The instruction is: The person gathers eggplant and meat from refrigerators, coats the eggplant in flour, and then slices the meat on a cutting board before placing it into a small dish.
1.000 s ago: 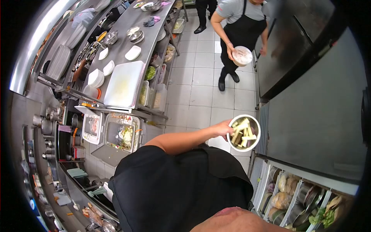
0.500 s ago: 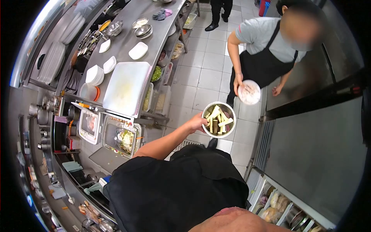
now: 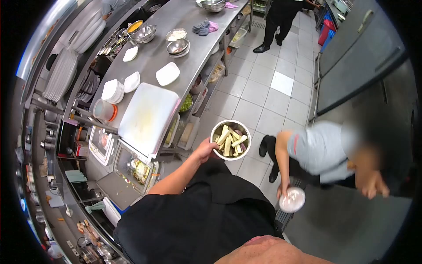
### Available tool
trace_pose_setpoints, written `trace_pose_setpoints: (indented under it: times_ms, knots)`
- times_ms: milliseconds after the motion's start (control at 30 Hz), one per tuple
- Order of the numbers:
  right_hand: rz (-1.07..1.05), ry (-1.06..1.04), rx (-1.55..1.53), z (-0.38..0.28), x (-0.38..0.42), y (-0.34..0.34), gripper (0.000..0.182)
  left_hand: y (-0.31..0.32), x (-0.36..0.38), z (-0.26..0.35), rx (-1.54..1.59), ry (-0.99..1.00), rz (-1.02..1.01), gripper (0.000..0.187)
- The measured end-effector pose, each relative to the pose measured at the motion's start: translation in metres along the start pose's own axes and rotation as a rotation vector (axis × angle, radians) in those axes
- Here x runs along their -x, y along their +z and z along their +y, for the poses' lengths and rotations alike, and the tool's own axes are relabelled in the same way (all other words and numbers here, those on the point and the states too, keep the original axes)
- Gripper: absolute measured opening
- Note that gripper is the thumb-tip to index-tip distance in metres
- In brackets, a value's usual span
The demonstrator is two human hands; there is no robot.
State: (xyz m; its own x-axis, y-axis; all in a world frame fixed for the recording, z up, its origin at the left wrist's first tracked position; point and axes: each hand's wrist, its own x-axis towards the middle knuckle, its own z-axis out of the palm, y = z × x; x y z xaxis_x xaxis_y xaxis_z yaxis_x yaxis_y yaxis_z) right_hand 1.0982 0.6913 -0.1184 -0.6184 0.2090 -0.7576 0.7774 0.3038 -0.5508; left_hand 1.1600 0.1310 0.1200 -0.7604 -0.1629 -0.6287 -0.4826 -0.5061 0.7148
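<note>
My left hand (image 3: 205, 150) is closed on the rim and side of a round metal bowl (image 3: 212, 140) in front of my black apron. Inside lie thick pale vegetable sticks (image 3: 227, 146), some with purplish skin, which look like eggplant. The bowl is held over the tiled floor, right of the steel table. My right hand is out of view.
At right a co-worker (image 3: 318, 152) bends low, holding a white round container (image 3: 292, 200) beside a grey panel (image 3: 343, 224). On the steel table (image 3: 149, 59) are a white cutting board (image 3: 147, 116), plates and bowls. Another person's legs (image 3: 277, 24) stand farther back.
The co-worker has come closer and bent down, lowering the white container. My bowl sits slightly further left in view. The view has shifted, and the food-filled compartment at lower right no longer shows.
</note>
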Motion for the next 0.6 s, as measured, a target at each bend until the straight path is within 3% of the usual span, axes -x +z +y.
trace_pose_setpoints:
  times_ms: [267,600]
  knots:
    - [-0.026,0.040,0.051,-0.128,-0.057,0.099,0.037,-0.031,-0.167,0.123,0.062,0.087,-0.098,0.065]
    - [-0.060,0.174,0.097,-0.253,-0.136,0.160,0.035,0.026,-0.379,0.321,-0.048,0.098,-0.332,0.066]
